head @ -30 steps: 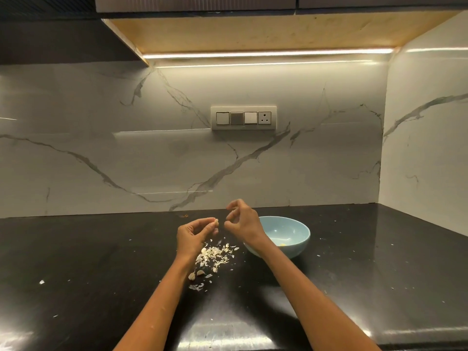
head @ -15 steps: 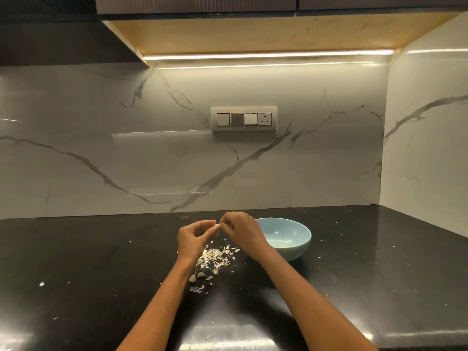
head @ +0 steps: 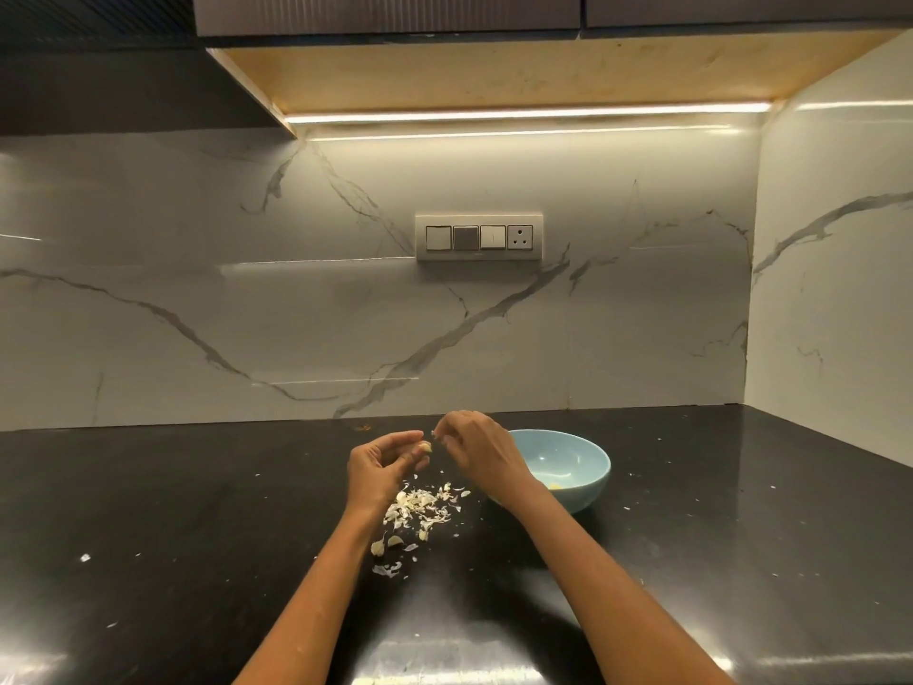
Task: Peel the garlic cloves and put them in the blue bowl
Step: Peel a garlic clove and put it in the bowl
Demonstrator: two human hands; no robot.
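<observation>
While the left hand pinches one garlic clove between its curled thumb and fingertips, the right hand is just beside it, its fingers bent together at a small bit of skin; whether it really holds this bit is too small to tell. Both hands are above the black countertop, to the left of the one blue bowl, where a small yellowish piece lies inside. Under the hands is one heap of peels, and near its front edge lie two whole cloves. Small white crumbs are spread over the dark, shiny surface. Behind is a white marble wall with grey veins, with one switch plate that has three switches and one socket. Above, one light strip shines under the cabinet.
</observation>
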